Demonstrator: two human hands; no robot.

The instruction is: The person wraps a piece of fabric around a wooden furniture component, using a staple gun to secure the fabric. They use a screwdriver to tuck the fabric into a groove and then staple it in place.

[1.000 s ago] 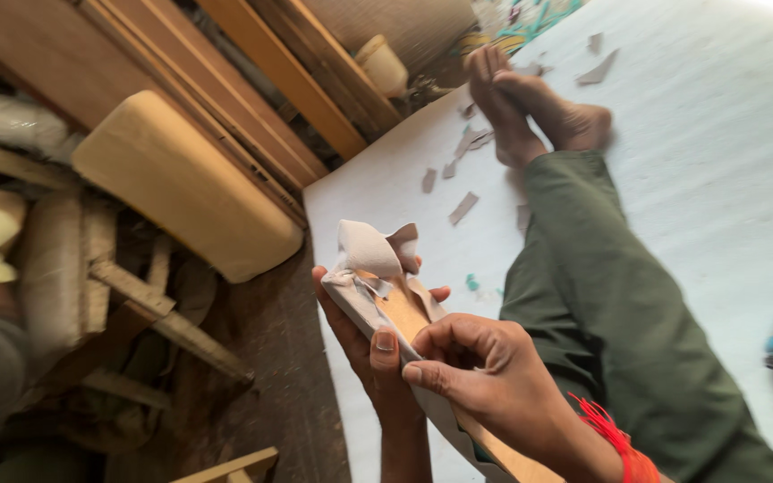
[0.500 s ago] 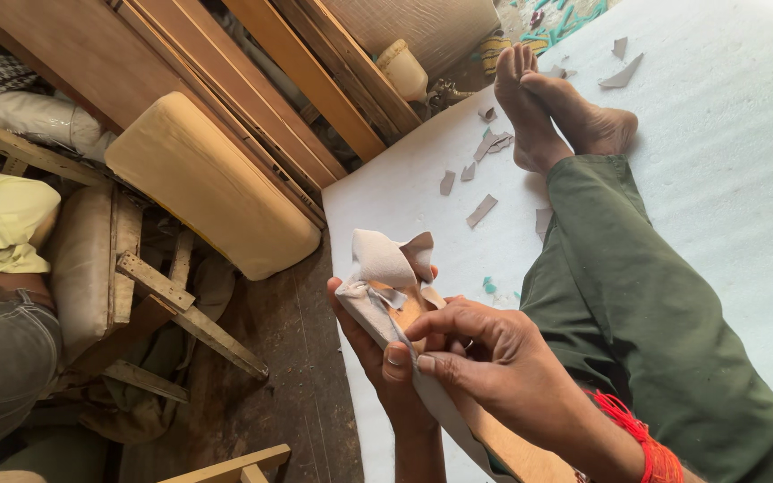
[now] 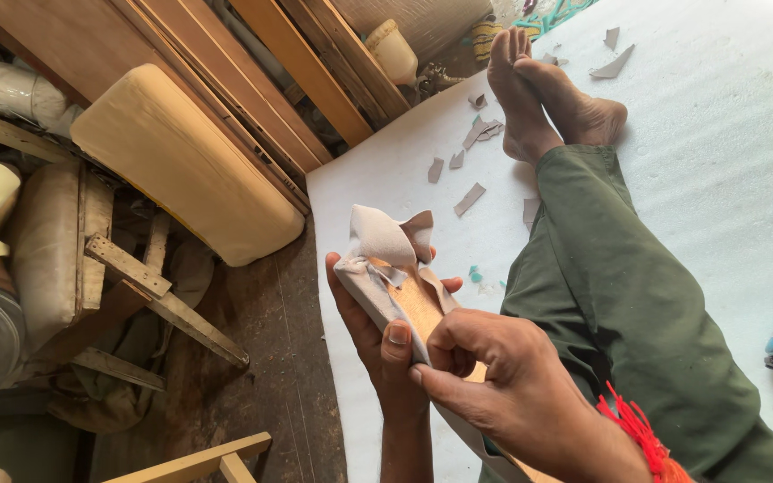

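left hand point(image 3: 378, 344) cupped under shoe sole point(image 3: 404, 300) | right hand point(image 3: 503, 385) pinching its beige lining point(image 3: 382, 241) edge | scraps point(image 3: 469, 199) beyond hands

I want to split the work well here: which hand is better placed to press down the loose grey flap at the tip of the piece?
Probably the right hand: it pinches at the tan board from above, near the grey flap, while the left hand supports from underneath.

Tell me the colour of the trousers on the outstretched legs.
Dark green trousers, seen clearly in the head view.
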